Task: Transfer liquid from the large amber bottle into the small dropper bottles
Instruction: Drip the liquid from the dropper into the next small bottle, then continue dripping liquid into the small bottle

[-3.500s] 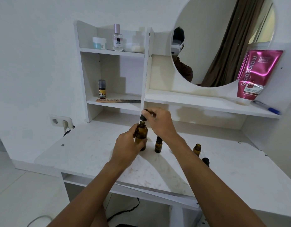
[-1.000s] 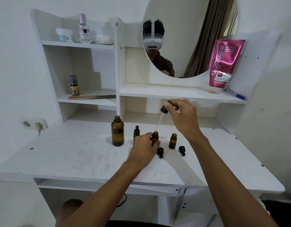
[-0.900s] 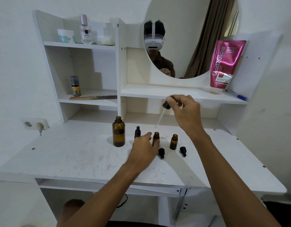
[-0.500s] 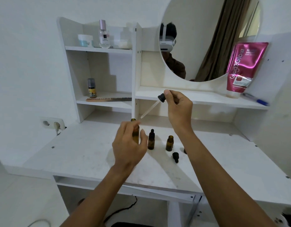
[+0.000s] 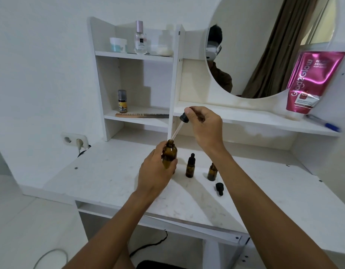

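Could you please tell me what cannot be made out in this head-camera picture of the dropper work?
- Liquid level in the large amber bottle: the left hand wraps it.
- Whether the pipette holds liquid: too thin and blurred.
- The uncapped small bottle: partly hidden behind the right forearm.
- Dropper bulb: covered by the right hand.

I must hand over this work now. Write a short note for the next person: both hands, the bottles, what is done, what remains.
Left hand: holds the large amber bottle, open, on the desk.
Right hand: pinches the dropper, tilted, glass tip at the large bottle's mouth.
Capped small bottle stands beside it; open small bottle is partly behind the right arm; loose dropper cap lies in front.
Done: cannot tell the fill levels.
Left: probably draw liquid, fill the open bottle, cap it.
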